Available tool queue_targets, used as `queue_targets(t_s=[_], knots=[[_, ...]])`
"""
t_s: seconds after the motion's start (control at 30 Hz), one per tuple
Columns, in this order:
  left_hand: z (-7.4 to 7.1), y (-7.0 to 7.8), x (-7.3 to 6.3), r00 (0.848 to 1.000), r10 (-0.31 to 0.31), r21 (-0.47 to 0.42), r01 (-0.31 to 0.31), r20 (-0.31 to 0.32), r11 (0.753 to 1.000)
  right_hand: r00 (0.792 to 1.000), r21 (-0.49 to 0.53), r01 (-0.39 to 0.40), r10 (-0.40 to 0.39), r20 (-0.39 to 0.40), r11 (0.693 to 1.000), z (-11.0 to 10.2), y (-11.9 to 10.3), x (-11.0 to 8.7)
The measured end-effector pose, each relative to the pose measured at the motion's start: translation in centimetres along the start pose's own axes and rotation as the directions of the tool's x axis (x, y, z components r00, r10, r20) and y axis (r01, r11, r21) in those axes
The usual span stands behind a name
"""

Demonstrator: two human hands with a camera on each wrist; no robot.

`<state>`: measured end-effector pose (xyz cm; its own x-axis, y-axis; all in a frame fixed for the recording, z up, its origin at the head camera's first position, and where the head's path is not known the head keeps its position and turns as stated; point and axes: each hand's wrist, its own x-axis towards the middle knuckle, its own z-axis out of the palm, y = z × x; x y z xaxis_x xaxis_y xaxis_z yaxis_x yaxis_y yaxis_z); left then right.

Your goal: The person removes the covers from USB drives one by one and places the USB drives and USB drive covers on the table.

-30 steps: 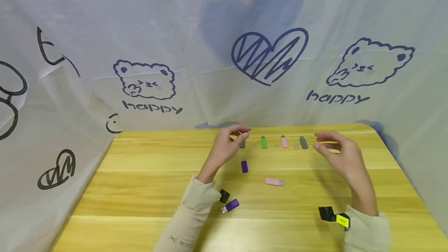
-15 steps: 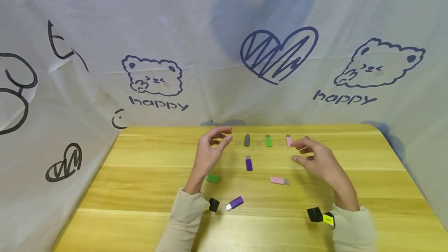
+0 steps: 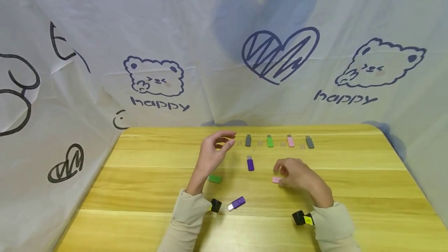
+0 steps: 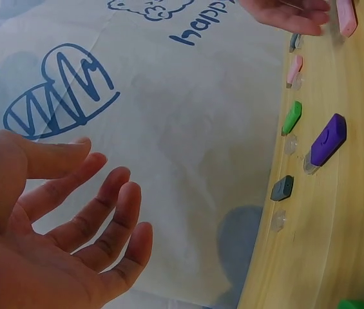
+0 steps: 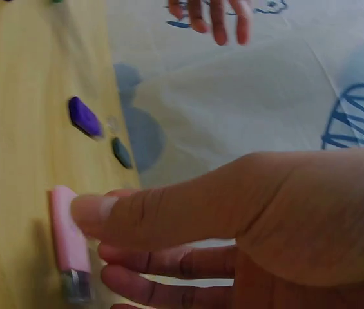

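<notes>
My right hand point(image 3: 297, 174) is low over a pink USB stick point(image 3: 276, 180), covering its metal end in the head view. In the right wrist view the thumb overlaps one side of that pink stick point(image 5: 69, 235), its fingers loosely bent around the other side, not closed on it. My left hand point(image 3: 211, 153) hovers over the table's left half with relaxed fingers, nothing in it. Right of it is a purple USB stick point(image 3: 250, 163). A green one point(image 3: 215, 179) lies near the left wrist, and another purple stick point(image 3: 238, 203) nearer the front.
Along the wooden table's point(image 3: 147, 189) back edge runs a row of USB sticks: grey point(image 3: 248, 140), green point(image 3: 270, 141), pink point(image 3: 291, 141) and grey point(image 3: 310, 142). Small clear pieces point(image 3: 260, 143) lie between them. A printed white cloth point(image 3: 210, 100) hangs behind.
My right hand has come left and down from the back right to the front pink USB stick. The left hand has shifted left, away from the row. The view has turned slightly.
</notes>
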<state>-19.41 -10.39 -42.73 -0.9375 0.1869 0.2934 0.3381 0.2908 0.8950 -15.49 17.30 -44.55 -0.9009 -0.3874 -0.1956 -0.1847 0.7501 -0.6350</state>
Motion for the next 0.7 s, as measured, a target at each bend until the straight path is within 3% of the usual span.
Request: queue_targets(t_s=[0.33, 0.47, 0.6, 0.7], knots=[[0.2, 0.3, 0.0, 0.999, 0.007, 0.003, -0.007, 0.042, 1.0, 0.999, -0.043, -0.036, 0.036, -0.009, 0.998, 1.6, -0.6, 0.4], [0.4, 0.5, -0.1, 0.998, 0.002, 0.011, -0.002, 0.058, 1.0, 1.0, -0.026, -0.004, 0.003, -0.026, 1.0, 1.4, -0.5, 0.4], [0.9, 0.4, -0.2, 0.996, -0.007, 0.008, 0.006, 0.091, 1.0, 0.987, 0.035, 0.087, -0.081, -0.138, 0.996, 0.7, -0.7, 0.5], [1.5, 0.3, -0.3, 0.991, -0.021, -0.004, 0.022, 0.133, 1.0, 0.957, 0.1, 0.157, -0.127, -0.262, 0.982, 0.0, -1.2, 0.4]])
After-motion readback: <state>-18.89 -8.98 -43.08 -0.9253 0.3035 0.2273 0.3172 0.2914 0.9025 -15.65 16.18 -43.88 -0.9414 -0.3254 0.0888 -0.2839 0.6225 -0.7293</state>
